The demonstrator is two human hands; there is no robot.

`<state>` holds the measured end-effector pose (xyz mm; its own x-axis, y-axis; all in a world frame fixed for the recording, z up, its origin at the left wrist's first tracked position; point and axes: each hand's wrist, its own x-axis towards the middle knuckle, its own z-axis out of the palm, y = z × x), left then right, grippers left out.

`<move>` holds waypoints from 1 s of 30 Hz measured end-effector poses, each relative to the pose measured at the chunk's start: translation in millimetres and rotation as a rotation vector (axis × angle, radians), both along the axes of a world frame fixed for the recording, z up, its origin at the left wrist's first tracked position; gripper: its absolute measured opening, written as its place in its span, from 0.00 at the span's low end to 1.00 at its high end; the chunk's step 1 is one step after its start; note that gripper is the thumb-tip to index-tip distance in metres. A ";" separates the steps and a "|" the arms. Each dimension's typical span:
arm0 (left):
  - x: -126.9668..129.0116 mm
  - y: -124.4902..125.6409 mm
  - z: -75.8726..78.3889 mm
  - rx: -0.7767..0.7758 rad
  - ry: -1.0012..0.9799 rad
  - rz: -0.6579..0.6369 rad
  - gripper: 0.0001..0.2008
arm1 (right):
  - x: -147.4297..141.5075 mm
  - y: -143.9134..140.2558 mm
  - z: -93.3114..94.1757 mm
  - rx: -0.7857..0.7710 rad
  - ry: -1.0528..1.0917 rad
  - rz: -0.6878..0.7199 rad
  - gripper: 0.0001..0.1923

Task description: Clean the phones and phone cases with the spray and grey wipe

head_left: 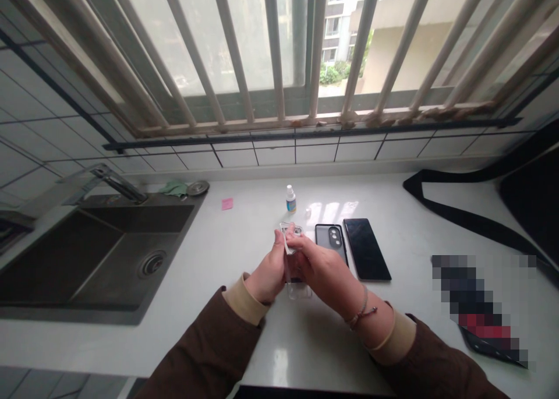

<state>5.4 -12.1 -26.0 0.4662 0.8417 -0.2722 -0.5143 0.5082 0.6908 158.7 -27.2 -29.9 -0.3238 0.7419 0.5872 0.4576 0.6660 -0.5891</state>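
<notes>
Both my hands meet over the white counter (244, 253), holding a clear phone case (299, 289) on edge. My left hand (269, 272) grips its left side. My right hand (321, 269) covers its right side, fingers closed around it. The case's top corner with the camera cutout (290, 230) pokes out above my fingers. Just right of my hands lie a dark phone case (331, 238) and a black phone (365, 249), flat and side by side. A small white dropper bottle (290, 200) stands upright behind them.
A dark sink (87, 259) with a tap (117, 183) fills the left. A pink note (227, 204), a green cloth (174, 187) and a metal plug (198, 187) lie near it. A black strap (463, 218) crosses the right. A barred window (279, 55) is behind.
</notes>
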 end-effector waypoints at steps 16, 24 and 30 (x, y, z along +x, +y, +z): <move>-13.4 11.4 19.7 0.005 0.116 -0.087 0.40 | 14.6 17.3 13.3 -0.905 1.154 -0.201 0.17; 1.9 0.2 14.4 0.059 0.114 -0.182 0.34 | 2.1 -1.9 0.5 -0.293 0.172 -0.128 0.25; 2.2 -1.4 6.0 0.057 0.110 -0.179 0.36 | -3.8 -2.8 -3.7 -0.084 0.048 -0.136 0.27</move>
